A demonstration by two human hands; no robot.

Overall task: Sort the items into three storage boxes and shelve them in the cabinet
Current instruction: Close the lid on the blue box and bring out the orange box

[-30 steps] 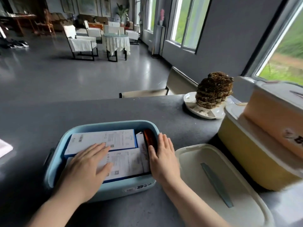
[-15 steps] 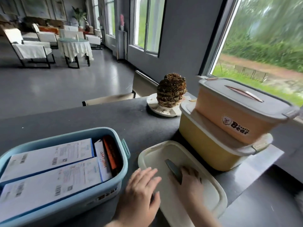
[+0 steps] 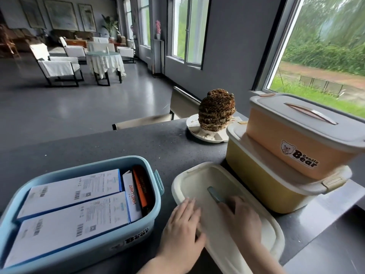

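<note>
My left hand (image 3: 182, 224) lay at the bottom middle of the frame, on the left edge of the cream lid (image 3: 199, 180). Its fingers (image 3: 189, 206) were straight and flat on the lid, holding nothing. My right hand (image 3: 244, 222) lay just to the right of it, on the same lid. Its fingers (image 3: 234, 203) rested by the grey-blue handle (image 3: 214, 192) in the middle of the lid, and I could not tell if they gripped it.

The lid lay flat on the dark counter (image 3: 118, 147). The blue storage box (image 3: 83, 252) sat open at the lower left, close beside the lid. In it lay two long white cartons (image 3: 73, 226) side by side, then a thin white box (image 3: 132, 196) and an orange and black thing (image 3: 141, 188) standing on edge at the right end.

At the right of the frame the orange storage box (image 3: 292, 143) stood on top of the yellow storage box (image 3: 254, 177). Both had their lids on. The yellow one sat just beside the cream lid. Behind them, a brown wasp nest (image 3: 216, 109) stood on a white plate (image 3: 194, 129).
</note>
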